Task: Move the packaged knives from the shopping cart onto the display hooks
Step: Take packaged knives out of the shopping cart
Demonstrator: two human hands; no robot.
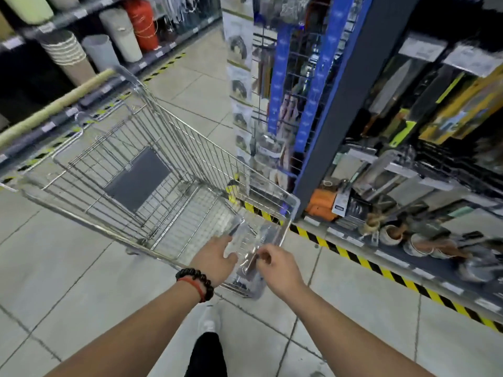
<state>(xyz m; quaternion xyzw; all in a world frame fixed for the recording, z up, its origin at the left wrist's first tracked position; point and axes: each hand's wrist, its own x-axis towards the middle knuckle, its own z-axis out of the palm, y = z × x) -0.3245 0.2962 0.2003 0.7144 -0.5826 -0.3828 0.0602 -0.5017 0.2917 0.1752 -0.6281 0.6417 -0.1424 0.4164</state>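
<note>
A wire shopping cart (152,148) stands in the aisle in front of me, its basket looking bare apart from a dark panel. At its near end both hands hold a clear plastic knife package (246,248) with a dark handle inside. My left hand (215,258), with a beaded bracelet on the wrist, grips the package's left side. My right hand (275,265) pinches its right edge. Packaged knives (402,104) hang on the display to the upper right, blurred; I cannot make out single hooks.
A blue-and-grey shelf upright (351,85) stands right of the cart. Lower right shelves (408,235) hold bowls and kitchen goods, edged with yellow-black tape (353,257). Rolled mats and bins (65,53) line the left shelving. Tiled floor (81,268) lies around my feet.
</note>
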